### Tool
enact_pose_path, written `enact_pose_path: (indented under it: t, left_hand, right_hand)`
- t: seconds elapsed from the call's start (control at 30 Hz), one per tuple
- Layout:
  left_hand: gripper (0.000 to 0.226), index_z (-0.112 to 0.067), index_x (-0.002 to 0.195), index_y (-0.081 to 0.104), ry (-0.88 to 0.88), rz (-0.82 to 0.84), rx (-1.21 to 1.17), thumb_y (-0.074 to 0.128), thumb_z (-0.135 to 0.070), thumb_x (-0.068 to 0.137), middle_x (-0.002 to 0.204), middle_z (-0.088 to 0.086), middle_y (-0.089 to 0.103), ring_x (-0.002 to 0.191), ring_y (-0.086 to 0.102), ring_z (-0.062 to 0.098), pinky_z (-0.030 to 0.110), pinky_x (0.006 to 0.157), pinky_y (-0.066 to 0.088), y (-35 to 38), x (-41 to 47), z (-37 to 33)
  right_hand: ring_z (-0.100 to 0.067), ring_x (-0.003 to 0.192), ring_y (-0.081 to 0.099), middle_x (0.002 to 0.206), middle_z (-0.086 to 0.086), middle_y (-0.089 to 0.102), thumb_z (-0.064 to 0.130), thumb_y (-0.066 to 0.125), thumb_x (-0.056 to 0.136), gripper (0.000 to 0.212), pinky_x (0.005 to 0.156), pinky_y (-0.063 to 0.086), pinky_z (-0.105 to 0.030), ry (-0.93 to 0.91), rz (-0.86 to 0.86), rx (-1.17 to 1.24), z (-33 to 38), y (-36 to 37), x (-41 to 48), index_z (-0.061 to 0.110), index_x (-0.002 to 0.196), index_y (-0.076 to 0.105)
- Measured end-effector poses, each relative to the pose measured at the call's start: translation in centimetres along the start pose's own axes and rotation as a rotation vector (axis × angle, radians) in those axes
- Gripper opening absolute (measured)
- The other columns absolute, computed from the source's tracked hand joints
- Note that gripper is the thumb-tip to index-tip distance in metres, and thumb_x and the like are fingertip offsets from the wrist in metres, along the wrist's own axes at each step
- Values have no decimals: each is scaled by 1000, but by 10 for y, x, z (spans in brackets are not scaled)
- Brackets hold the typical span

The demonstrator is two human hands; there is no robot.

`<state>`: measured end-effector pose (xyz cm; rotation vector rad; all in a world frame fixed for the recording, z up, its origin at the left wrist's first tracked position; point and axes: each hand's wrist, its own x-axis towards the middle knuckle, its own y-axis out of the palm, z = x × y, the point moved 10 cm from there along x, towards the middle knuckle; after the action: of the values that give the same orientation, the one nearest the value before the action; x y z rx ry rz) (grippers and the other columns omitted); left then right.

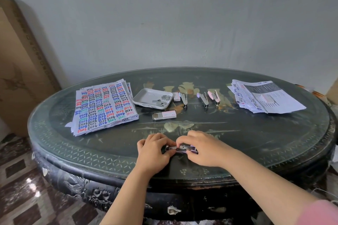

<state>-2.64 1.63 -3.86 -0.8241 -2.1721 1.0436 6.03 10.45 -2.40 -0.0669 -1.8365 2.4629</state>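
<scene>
The small stapler (pixel 181 148) lies flat on the dark oval table (pixel 274 151), right between the two hands. Its long axis runs side to side, roughly in line with the table's near edge. The purple end points toward the right hand (pixel 204 149) and the bare metal end toward the left hand (pixel 152 150). The hands are drawn close together, and both are clamped on it. The left hand's fingers curl round the metal end. The right hand's thumb and forefinger pinch the top near the middle, while the rest of that hand covers the purple end. Their fingertips nearly meet over the stapler's middle. I cannot tell from here whether its top is lifted open.

Just beyond the hands lies a pale staple box (pixel 164 115), half slid open. Farther out from the left hand sits a white tray (pixel 146 95) holding loose staple strips (pixel 161 101). Beyond the right hand, three more staplers (pixel 204 99) lie in a row, each pointing toward the person. Well off to the left hand's side is a stack of sheets (pixel 104 107) covered in coloured writing. Well off to the right hand's side is a second pile of papers (pixel 270 98).
</scene>
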Motion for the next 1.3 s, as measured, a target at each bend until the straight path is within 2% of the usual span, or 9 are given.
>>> enact_pose_path:
  t: [0.23,0.43,0.63,0.77,0.9,0.97,1.07,1.17,1.3]
  left_hand:
    - [14,-41,98,65,11,-23,19,61,-44,85,103,-23,54,112,41,1,29,95,17,0,0,0]
    - [18,-36,98,65,19,-41,33,62,-45,84,104,-22,54,111,41,1,27,91,14,0,0,0]
    - [15,-40,97,65,15,-30,21,62,-45,83,101,-23,53,111,41,1,27,91,14,0,-1,0]
    - [15,-46,97,67,18,-28,-5,63,-45,82,101,-24,54,110,40,-3,28,92,15,-1,0,-1]
    - [15,-44,96,69,10,-42,-21,65,-42,82,102,-23,55,110,42,-3,27,91,15,-2,0,0]
    - [15,-44,97,68,11,-45,-22,65,-43,82,102,-23,55,109,42,-3,26,90,14,-3,-1,-1]
    - [16,-45,98,68,18,-41,-27,65,-44,83,101,-24,55,108,42,-4,26,90,14,-3,-2,-1]
    - [16,-47,96,66,14,-72,-92,68,-44,81,98,-24,57,102,43,-8,26,91,16,-9,-3,-1]
    - [16,-43,90,65,0,-99,-140,72,-47,76,93,-26,61,100,47,-8,28,94,22,-12,-4,1]
  right_hand:
    - [-13,84,39,85,8,36,32,44,90,25,70,49,-37,-58,-15,-127,7,0,1,40,113,41]
    - [-17,85,46,86,7,37,36,42,92,21,67,44,-34,-94,30,-195,13,5,11,37,112,40]
    - [-17,73,44,83,4,42,34,44,91,5,60,41,-34,-95,41,-136,13,4,13,33,95,42]
    - [-15,69,46,79,7,46,38,48,94,20,64,44,-35,-37,-35,17,2,-10,7,30,82,34]
    - [-15,61,41,68,5,45,31,49,96,27,57,35,-29,13,-174,106,-15,-23,-7,25,75,33]
    - [-15,57,42,66,5,47,28,53,94,23,54,33,-27,44,-226,141,-21,-23,-13,24,79,36]
    - [-15,59,51,71,6,57,23,53,93,12,59,45,-33,96,-285,205,-25,-20,-16,30,95,44]
    - [-16,78,56,84,5,61,13,46,94,28,75,49,-36,64,-275,213,-20,-13,-16,35,110,52]
    - [-14,93,47,93,6,55,3,37,94,53,86,39,-28,-2,-206,114,-12,-5,-15,44,122,56]
